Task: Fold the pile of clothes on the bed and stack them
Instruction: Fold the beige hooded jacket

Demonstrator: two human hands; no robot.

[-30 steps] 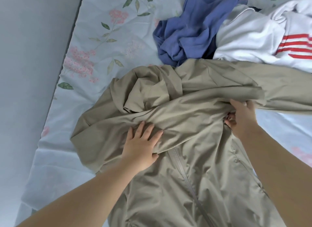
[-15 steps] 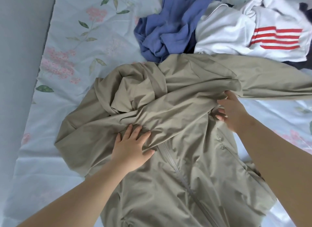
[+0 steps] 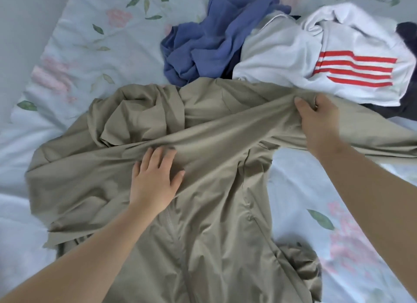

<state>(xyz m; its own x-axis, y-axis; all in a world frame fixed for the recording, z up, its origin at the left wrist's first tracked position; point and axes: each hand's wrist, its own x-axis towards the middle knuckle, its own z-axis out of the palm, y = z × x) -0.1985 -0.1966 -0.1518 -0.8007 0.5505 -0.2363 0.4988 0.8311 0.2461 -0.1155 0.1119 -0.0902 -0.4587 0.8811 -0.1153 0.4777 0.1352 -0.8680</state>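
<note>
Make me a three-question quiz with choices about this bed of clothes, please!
1. Where is the blue garment? A on the floor; B beyond the khaki jacket, beside the white garment; C under a pillow.
2. What colour are the white garment's stripes? A red; B green; C black.
3. What is the left hand doing? A pressing flat on the jacket; B making a fist; C lifting a sock.
Answers: B, it lies crumpled past the jacket; A, red bands show; A, its fingers spread on the fabric.
</note>
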